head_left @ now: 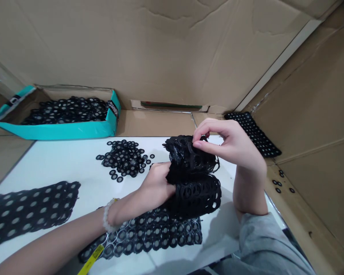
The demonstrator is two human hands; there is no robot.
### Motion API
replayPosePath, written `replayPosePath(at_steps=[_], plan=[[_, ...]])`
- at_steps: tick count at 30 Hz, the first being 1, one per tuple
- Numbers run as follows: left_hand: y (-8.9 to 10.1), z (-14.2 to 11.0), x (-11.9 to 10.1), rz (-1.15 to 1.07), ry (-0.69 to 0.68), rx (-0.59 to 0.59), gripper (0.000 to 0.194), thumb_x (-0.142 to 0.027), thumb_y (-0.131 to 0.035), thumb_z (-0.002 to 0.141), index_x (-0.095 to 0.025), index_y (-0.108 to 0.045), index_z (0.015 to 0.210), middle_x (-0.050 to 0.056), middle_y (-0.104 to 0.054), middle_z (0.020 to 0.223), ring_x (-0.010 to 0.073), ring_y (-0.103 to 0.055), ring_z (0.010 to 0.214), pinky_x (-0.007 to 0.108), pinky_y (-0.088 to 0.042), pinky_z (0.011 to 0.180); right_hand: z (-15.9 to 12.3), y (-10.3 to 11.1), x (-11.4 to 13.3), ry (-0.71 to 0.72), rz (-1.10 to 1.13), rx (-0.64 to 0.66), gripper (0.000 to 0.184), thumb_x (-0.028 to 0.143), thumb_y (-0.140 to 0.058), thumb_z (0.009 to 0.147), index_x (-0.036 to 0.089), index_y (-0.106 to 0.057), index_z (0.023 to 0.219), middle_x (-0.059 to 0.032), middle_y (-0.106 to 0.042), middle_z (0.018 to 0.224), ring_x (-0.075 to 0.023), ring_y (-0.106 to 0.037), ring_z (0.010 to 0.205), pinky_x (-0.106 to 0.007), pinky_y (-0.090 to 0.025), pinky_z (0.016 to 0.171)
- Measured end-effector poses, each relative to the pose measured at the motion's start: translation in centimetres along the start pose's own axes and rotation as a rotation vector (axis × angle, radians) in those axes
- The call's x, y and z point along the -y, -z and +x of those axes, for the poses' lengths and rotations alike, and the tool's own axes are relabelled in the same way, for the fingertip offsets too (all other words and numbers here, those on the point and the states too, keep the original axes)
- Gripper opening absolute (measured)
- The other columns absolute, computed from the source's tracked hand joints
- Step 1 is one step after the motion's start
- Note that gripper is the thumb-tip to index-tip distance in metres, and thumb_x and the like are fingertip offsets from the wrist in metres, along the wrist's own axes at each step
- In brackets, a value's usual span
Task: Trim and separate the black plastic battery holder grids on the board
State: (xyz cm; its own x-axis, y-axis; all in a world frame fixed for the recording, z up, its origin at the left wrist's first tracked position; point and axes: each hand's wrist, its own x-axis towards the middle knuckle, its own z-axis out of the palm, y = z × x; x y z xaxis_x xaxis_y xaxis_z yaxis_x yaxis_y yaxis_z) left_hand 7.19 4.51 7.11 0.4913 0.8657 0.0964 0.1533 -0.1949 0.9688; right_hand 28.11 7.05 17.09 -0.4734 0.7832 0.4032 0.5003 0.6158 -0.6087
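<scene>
Bare left forearm (60,238), a pale bead bracelet (109,217) at its wrist, reaches in closest to the camera, opposite a grey sleeve (268,244). The left hand (156,183) grips a folded black perforated sheet (199,194) from its left side, fingertips hidden in the fold. The right hand (229,143) pinches the upper part between thumb and index, so the sheet sits between both hands' fingers, above a studded black sheet (160,235) on the white surface (218,248). Loose black rings (126,158) lie heaped beyond the left hand.
</scene>
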Motion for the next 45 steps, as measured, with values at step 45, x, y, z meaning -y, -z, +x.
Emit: replayPosePath(at_steps=[45], plan=[[0.0,-0.2,0.6,0.033,-0.017,0.007,0.012,-0.009,-0.058,0.062,-0.014,-0.061,0.073,-0.002,-0.064,0.077,0.0154,-0.056,0.072,0.02,-0.045,0.059,0.4,-0.6,-0.4,0.035,-0.152,0.044,0.021,0.035,-0.061,0.091,0.02,-0.075,0.098,-0.0063,-0.074,0.1,-0.0183,-0.067,0.094,-0.032,-0.052,0.085]])
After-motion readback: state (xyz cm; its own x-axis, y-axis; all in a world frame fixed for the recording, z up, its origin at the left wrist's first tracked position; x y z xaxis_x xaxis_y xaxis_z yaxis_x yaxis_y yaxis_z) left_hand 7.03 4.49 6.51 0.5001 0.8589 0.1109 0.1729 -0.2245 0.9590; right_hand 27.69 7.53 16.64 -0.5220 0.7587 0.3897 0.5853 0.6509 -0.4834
